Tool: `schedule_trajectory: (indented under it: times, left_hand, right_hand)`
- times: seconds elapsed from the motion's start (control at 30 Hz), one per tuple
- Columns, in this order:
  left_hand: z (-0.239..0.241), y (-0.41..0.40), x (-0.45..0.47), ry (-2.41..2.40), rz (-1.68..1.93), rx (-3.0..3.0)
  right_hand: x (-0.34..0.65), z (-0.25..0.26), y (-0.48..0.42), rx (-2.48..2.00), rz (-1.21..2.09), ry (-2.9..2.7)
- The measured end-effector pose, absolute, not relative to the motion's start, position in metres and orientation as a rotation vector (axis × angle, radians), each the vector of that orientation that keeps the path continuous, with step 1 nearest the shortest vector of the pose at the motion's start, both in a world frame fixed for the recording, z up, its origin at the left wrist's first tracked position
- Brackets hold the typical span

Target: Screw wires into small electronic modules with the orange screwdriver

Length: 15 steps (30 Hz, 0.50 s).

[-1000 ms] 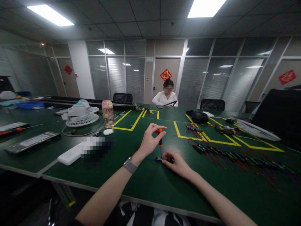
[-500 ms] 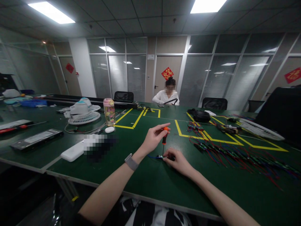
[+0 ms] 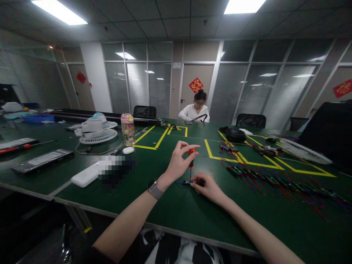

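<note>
Screwdriver [image 3: 191, 163] — upright in left grip [image 3: 178, 161] — circuit board [image 3: 187, 182] below

We read 福 on the red right sign [image 3: 343, 88]. On the middle sign [image 3: 196, 85], stuck to a door [image 3: 189, 75], we make out 招 and 进. We cannot read the left sign [image 3: 81, 77] or the small plate [image 3: 176, 65].

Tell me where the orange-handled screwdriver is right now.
In the head view, the orange-handled screwdriver stands upright just right of centre, its handle at the left hand, its tip at the small circuit board by the right hand.
</note>
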<state>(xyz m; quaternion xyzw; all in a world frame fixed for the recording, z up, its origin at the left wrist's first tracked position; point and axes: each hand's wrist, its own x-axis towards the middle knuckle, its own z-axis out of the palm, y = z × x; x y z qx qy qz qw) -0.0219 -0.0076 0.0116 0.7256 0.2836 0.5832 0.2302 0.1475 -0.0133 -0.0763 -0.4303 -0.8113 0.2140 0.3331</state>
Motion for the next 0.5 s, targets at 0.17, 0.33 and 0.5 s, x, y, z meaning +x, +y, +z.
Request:
schedule_trajectory:
  times: [0.17, 0.33, 0.5]
  left_hand:
    - [0.0124, -0.0058, -0.0215, 0.546, 1.369, 1.81]
    - [0.0106, -0.003, -0.0218, 0.723, 1.548, 1.869]
    - [0.0108, -0.0036, -0.0219, 0.548, 1.387, 1.801]
  right_hand:
    - [0.1473, -0.0773, -0.0123, -1.118, 0.569, -2.108]
    - [0.1474, -0.0754, -0.0138, -1.128, 0.578, -2.105]
    - [0.148, -0.075, -0.0142, -1.129, 0.579, -2.113]
